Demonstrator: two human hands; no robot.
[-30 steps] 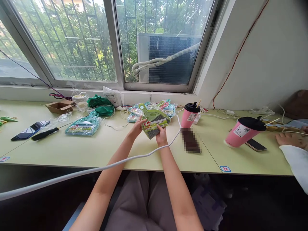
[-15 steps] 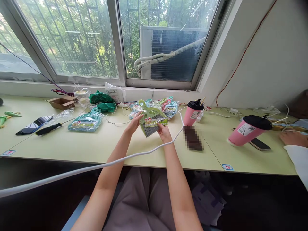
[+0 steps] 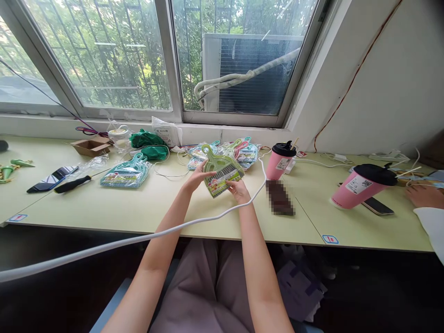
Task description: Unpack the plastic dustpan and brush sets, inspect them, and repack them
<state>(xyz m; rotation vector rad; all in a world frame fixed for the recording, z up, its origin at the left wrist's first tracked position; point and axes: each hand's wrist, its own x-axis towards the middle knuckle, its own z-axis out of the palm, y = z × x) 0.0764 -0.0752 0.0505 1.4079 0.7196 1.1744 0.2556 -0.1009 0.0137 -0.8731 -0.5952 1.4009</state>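
Note:
A small green dustpan and brush set [image 3: 225,169] is held up above the table between my two hands, its looped handle pointing away from me. Grey bristles show above a printed card label [image 3: 219,185] at the near end. My left hand [image 3: 197,176] grips the set's left side, its thumb lying over the front. At the lower right, my right hand [image 3: 238,189] pinches the edge by the label. Behind lie several more wrapped sets [image 3: 249,156] in blue, green and pink. A stack of teal sets [image 3: 125,173] in clear plastic rests to the left.
A white cable [image 3: 138,239] crosses in front of my forearms. Right of me stand one pink cup [image 3: 276,165] and another, larger pink cup [image 3: 360,187] beside a phone [image 3: 378,206]. Another person's hand [image 3: 425,195] is at far right. A black-handled screwdriver [image 3: 72,185] lies left.
The card label has slid down toward the near end of the set, uncovering bristles above it. Both hands keep hold, and the view has shifted slightly.

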